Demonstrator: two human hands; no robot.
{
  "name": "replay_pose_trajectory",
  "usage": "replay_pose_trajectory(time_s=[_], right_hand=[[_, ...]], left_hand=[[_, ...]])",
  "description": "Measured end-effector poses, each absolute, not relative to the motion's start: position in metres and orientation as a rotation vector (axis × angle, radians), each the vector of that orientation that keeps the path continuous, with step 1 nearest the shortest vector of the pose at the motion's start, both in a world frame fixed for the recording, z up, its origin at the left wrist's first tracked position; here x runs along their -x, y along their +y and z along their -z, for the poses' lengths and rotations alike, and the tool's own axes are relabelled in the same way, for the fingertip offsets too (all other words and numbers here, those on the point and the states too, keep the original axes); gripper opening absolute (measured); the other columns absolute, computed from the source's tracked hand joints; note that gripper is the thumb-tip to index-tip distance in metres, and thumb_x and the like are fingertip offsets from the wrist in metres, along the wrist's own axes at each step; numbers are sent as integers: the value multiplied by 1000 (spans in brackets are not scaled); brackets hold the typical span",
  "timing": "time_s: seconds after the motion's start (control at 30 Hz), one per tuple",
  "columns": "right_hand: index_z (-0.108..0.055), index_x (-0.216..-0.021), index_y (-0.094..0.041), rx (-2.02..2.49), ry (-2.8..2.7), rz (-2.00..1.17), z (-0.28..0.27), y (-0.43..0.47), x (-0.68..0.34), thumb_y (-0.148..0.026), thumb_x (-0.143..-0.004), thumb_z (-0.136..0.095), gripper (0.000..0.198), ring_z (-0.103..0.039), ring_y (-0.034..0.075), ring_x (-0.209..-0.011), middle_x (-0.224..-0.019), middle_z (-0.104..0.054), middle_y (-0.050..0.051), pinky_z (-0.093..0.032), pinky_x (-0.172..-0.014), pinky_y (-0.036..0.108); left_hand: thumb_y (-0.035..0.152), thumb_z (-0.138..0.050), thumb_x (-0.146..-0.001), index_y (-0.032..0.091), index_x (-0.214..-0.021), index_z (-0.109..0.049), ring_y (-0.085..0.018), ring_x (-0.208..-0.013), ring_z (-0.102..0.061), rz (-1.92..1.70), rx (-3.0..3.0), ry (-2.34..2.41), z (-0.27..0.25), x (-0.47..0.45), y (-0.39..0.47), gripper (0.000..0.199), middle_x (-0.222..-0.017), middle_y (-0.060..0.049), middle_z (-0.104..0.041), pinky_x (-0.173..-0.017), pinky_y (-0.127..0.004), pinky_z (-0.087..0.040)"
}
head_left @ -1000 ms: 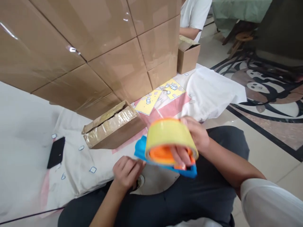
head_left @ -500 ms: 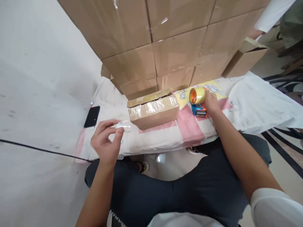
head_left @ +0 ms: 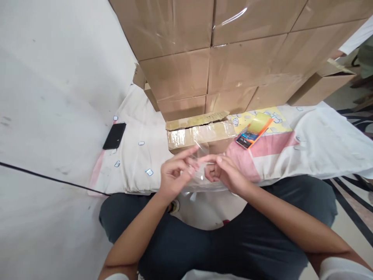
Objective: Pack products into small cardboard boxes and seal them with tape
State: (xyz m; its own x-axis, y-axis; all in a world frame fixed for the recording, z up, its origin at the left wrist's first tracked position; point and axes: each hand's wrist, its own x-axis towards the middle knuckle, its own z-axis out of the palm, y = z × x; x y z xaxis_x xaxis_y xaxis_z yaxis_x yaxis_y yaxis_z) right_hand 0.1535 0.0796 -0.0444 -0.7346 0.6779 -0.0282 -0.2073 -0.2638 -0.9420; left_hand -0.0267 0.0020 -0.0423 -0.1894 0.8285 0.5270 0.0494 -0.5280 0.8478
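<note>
In front of the small cardboard box [head_left: 201, 134], my two hands meet. My left hand [head_left: 176, 173] pinches a strip of clear tape [head_left: 201, 175], its index finger pointing forward. My right hand [head_left: 225, 173] has its thumb against its index finger at the other side of the strip, with the remaining fingers curled. The box stands on the cloth, its top flap slightly raised and shiny tape along its upper side. To the right, an orange and blue tape dispenser [head_left: 253, 132] with a yellowish roll lies on the cloth, apart from both hands.
A tall stack of taped cardboard boxes [head_left: 241, 66] rises behind the small box. A black phone [head_left: 114, 136] lies on the left near the white wall [head_left: 58, 97]. An open-topped box [head_left: 320, 87] stands at right, with another person's white sleeve [head_left: 358, 37] beyond it.
My right hand has let go of the tape dispenser, which now lies on the cloth, and has come left to my left hand. My left hand has moved right with the tape strip.
</note>
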Motion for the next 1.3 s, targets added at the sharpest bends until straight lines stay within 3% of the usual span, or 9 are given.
replay_pose_trajectory(time_s=[0.1,0.23,0.33,0.5,0.6,0.77,1.0,1.2,1.3], right_hand=[[-76,-99,-19,574,-1179,-2107,42,82,-147,-61,-88,-62,46,-45,9,-52,-73,-65,2,-34,-48,24],[-76,-97,-27,582,-1148,-1739,32,95,-158,-35,-84,-76,15,-41,8,-51,-88,-72,0,-41,-55,27],[-76,-87,-28,592,-1309,-1446,17,97,-162,-32,-83,-78,6,-48,11,-53,-81,-74,0,-43,-55,28],[-74,-82,-26,557,-1562,-1143,-23,92,-148,-34,-83,-78,8,-59,14,-57,-80,-75,3,-49,-54,30],[-71,-80,-25,539,-1644,-1208,-43,89,-130,-34,-83,-79,12,-63,15,-56,-77,-75,3,-52,-54,31],[-65,-84,-25,518,-1671,-1250,-51,88,-109,-31,-77,-84,21,-71,17,-66,-71,-74,-1,-54,-58,28],[-65,-80,-23,571,-1705,-1192,-49,100,-100,-39,-79,-83,23,-60,13,-53,-64,-72,0,-40,-44,23],[-68,-80,-23,553,-1747,-1129,-54,115,-93,-42,-80,-80,22,-43,5,-44,-92,-76,3,-28,-37,21],[-64,-81,-23,533,-1771,-1190,-57,117,-87,-44,-80,-80,26,-33,4,-39,-80,-75,0,-25,-36,21]], left_hand=[[29,-69,-90,17,-59,-56,-11,-61,-65,-1628,-1558,1081,55,8,-3,36,-133,-12,-68,-64,-34,-56],[34,-67,-92,18,-61,-62,-13,-64,-64,-1522,-1590,1151,64,-1,-4,35,-122,-13,-74,-60,-31,-52],[33,-69,-91,19,-68,-69,-13,-68,-65,-1583,-1568,1223,67,-2,-3,27,-110,-11,-76,-61,-28,-51],[29,-71,-89,21,-87,-75,-14,-74,-67,-1621,-1403,1402,67,0,-6,9,-83,-3,-76,-64,-25,-50],[30,-73,-87,21,-88,-76,-12,-64,-62,-1610,-1358,1458,66,4,-10,9,-82,-2,-76,-57,-24,-46],[34,-73,-87,20,-87,-76,-13,-66,-61,-1612,-1264,1448,67,16,-12,15,-81,-3,-76,-57,-24,-45],[36,-74,-86,22,-98,-78,-9,-53,-48,-1668,-1186,1448,71,18,-12,19,-80,-2,-76,-51,-24,-41],[37,-73,-87,22,-118,-75,-9,-52,-45,-1855,-1276,1489,74,17,-11,35,-79,-1,-77,-52,-25,-43],[37,-73,-87,22,-129,-67,-8,-51,-47,-1856,-1268,1512,78,20,-7,45,-82,-1,-78,-53,-23,-43]])
